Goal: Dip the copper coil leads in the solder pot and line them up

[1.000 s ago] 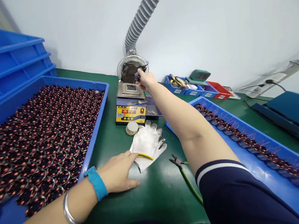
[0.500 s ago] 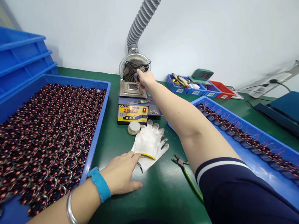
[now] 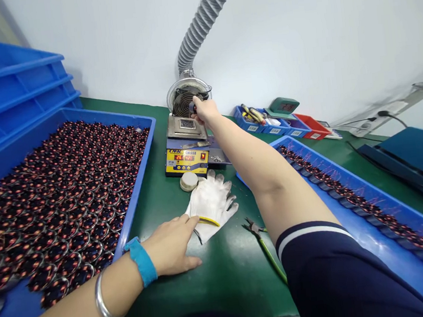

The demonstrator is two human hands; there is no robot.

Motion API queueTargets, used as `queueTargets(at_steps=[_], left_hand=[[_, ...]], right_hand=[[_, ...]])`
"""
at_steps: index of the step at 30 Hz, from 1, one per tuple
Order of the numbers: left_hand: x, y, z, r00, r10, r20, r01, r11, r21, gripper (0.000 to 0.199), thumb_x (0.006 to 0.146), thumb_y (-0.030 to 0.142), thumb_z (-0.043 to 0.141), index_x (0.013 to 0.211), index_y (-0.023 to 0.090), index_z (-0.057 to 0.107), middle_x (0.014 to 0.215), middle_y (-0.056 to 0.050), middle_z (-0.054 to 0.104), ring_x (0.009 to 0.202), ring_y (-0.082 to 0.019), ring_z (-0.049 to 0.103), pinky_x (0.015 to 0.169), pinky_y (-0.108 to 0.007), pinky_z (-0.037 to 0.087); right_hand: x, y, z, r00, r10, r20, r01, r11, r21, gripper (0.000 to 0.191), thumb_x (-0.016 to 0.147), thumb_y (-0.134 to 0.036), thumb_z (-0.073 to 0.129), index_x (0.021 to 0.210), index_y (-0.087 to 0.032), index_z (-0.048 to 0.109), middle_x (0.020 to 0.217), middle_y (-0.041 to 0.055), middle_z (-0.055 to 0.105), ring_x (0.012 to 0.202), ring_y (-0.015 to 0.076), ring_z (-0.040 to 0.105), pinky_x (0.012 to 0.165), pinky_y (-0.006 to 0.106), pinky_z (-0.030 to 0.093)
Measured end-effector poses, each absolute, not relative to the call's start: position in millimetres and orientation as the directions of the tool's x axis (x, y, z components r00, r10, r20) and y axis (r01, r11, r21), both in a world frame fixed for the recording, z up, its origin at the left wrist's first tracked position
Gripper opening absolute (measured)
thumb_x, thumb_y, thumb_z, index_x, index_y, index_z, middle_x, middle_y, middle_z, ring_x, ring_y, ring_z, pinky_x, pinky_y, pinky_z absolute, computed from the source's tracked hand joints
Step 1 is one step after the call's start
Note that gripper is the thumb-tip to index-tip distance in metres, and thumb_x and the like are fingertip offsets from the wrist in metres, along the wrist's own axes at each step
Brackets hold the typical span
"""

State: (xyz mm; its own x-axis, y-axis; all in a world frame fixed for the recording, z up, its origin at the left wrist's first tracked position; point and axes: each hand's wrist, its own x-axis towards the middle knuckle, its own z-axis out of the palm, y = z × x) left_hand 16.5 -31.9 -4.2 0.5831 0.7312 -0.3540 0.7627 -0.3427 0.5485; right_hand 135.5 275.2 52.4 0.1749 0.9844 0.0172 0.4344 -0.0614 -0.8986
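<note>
My right hand (image 3: pixel 205 110) reaches far forward, its fingers closed on a small dark cylindrical part (image 3: pixel 192 108). The part is held over a solder pot (image 3: pixel 186 125), whose small rectangular bath shows just below; my fingers hide much of the part. The yellow front of the pot carries red lit digits. My left hand (image 3: pixel 173 245) lies flat on the green table with fingers stretched out. Its fingertips reach the yellow-edged cuff of a pair of white gloves (image 3: pixel 210 199). Green-handled cutters (image 3: pixel 264 246) lie to the right of the gloves.
A blue tray (image 3: pixel 134 199) full of round dark parts with copper windings stands left, below stacked blue trays (image 3: pixel 18 88). Another blue tray (image 3: pixel 338 215) at right holds a row of them. A fume hose with fan (image 3: pixel 186 98) stands behind the pot; small bins (image 3: pixel 276 127) line the wall.
Both hands stay almost where they were, the right one still over the solder pot. The view has shifted very slightly, and the red digits read differently.
</note>
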Motion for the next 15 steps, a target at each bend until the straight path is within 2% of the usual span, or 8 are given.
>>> queueTargets(at_steps=[5,8,15], left_hand=[[16.1,-32.3,-5.9,0.592,0.734,-0.334,0.754,-0.356,0.552,0.072,0.069,0.040,0.063,0.134,0.014,0.042,0.131,-0.018,0.053,0.126,-0.036,0.046,0.099,-0.048,0.044],[15.7,-32.3,-6.1,0.592,0.736,-0.329,0.750,-0.353,0.559,0.068,0.069,0.040,0.063,0.130,0.016,0.045,0.129,-0.017,0.054,0.126,-0.036,0.046,0.100,-0.049,0.043],[16.7,-32.6,-4.6,0.584,0.739,-0.335,0.764,-0.362,0.533,0.074,0.069,0.041,0.063,0.135,0.015,0.040,0.133,-0.018,0.052,0.126,-0.035,0.046,0.102,-0.047,0.042]], right_hand=[[137.9,276.6,46.7,0.189,0.982,0.018,0.452,-0.071,-0.889,0.043,0.089,-0.052,0.047,0.077,-0.011,0.057,0.059,0.0038,0.054,0.045,0.0125,0.054,0.043,0.025,0.047],[138.3,275.2,44.2,0.199,0.980,0.003,0.436,-0.086,-0.896,0.041,0.087,-0.051,0.050,0.078,-0.011,0.057,0.059,0.0037,0.054,0.045,0.0121,0.054,0.043,0.024,0.046],[148.1,254.3,72.1,0.192,0.978,-0.075,0.160,-0.106,-0.981,0.038,0.090,-0.051,0.046,0.080,-0.014,0.053,0.056,0.0003,0.053,0.036,0.0056,0.042,0.036,0.015,0.035]])
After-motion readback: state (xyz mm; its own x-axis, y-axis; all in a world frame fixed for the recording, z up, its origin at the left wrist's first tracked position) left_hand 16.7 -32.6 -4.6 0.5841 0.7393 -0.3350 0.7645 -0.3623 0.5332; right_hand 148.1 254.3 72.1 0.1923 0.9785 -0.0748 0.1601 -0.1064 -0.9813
